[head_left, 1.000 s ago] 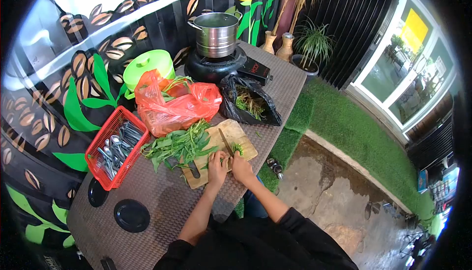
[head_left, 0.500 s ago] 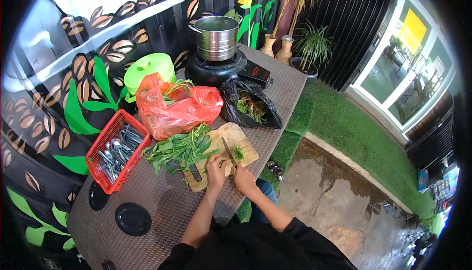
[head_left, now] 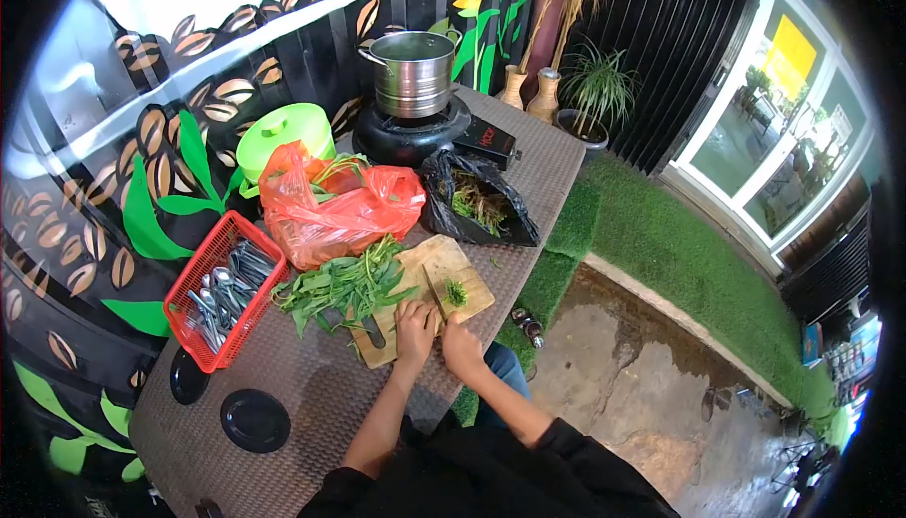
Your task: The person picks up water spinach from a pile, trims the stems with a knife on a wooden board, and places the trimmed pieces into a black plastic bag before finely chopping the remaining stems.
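My right hand point(head_left: 461, 346) is closed round the handle of a knife point(head_left: 434, 292), whose blade points away from me across a wooden cutting board point(head_left: 451, 259). Just left of the blade, my left hand point(head_left: 413, 329) presses down on the board with bent fingers around leafy greens, mostly hidden beneath them. A small heap of chopped greens point(head_left: 456, 292) lies to the right of the blade. Long-leaved greens point(head_left: 342, 284) spread over the board's left side and onto the table. A dark handle-like object point(head_left: 375, 332) rests on the board near my left hand.
Behind the board sit a red plastic bag point(head_left: 330, 211) and a black bag point(head_left: 477, 202) with greens. A steel pot point(head_left: 412, 79) stands on a black stove point(head_left: 406, 136). A red cutlery basket point(head_left: 226, 292), green lidded pot point(head_left: 283, 136) and black plate point(head_left: 255, 421) are leftward.
My left fingers have shifted slightly and lie closer together beside the blade. My right hand and the knife have moved slightly left and toward me.
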`<state>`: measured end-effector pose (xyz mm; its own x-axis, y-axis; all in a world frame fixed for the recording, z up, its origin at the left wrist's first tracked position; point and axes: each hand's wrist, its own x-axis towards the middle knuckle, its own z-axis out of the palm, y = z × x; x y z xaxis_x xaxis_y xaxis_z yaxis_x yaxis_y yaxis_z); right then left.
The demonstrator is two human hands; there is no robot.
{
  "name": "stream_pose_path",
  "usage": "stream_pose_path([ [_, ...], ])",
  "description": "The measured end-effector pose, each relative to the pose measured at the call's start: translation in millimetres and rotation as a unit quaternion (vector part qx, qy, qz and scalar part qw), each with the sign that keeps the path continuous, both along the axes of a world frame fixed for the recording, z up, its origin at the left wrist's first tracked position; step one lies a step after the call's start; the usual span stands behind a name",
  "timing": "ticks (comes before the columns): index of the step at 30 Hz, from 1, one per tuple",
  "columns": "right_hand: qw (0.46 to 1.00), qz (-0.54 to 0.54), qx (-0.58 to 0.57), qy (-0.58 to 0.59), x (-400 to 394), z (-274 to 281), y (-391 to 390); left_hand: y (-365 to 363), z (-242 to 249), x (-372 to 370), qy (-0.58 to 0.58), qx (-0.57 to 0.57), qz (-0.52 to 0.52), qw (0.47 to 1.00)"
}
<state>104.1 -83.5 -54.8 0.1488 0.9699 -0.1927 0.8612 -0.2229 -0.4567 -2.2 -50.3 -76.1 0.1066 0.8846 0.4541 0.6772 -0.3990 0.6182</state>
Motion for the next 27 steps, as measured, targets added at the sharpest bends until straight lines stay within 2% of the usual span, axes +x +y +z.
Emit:
stream_pose_path([
  [2,0.997,0.017,0.023,0.066,0,-5,6,0,-3,0,-0.012,-0.002,0.007,1.0],
  [6,0.997,0.032,0.03,0.058,10,2,15,-2,3,0,-0.032,0.003,0.007,0.999],
  [8,0.996,0.049,0.049,0.052,3,-8,4,-7,12,0,-0.03,0.006,0.06,0.998],
  [10,1.0,0.007,0.025,0.005,-10,-14,-1,-3,3,0,-0.037,0.0,0.055,0.998],
  [14,0.997,0.033,0.055,0.05,3,-8,23,-3,3,-1,-0.041,-0.012,0.038,0.998],
  [19,0.998,0.006,0.037,0.044,-4,-2,2,-3,-4,-3,-0.015,0.016,0.035,0.999],
  [21,1.0,0.004,-0.007,0.016,-9,0,-5,-3,-4,0,-0.017,0.018,0.037,0.999],
  [23,1.0,0.021,0.004,0.016,-3,-3,5,-5,0,0,-0.058,-0.018,0.049,0.997],
  [27,0.998,0.043,0.029,0.036,9,2,9,-4,-4,-2,-0.042,-0.007,0.05,0.998],
])
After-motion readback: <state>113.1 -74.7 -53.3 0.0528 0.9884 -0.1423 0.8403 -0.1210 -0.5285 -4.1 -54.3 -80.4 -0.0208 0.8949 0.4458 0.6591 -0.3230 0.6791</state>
